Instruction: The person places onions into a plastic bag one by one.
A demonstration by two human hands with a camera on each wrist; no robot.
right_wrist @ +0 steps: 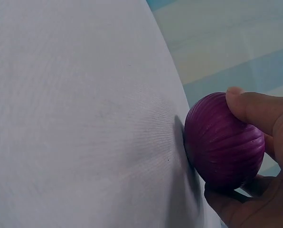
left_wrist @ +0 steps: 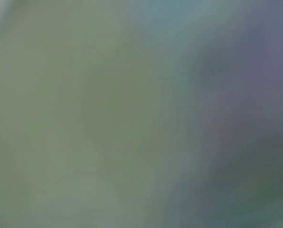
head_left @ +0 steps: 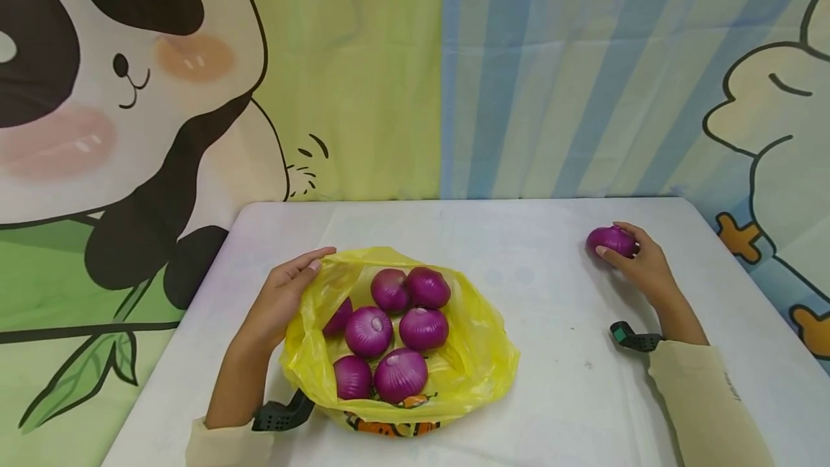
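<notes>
A yellow plastic bag lies wide-mouthed on the table with several purple onions inside. At the bag's left rim is my left hand, its fingers fairly straight and its fingertips against the plastic. The left wrist view is a blur of yellow and purple. Far to the right, my right hand holds a single onion between thumb and fingers. Seen from the right wrist, that onion is close over the white tabletop, thumb on one side and fingers on the other.
White cloth covers the table, whose far edge meets a printed curtain. A panda is drawn on the left curtain. Dark wrist cameras sit on both wrists, the left one close against the bag.
</notes>
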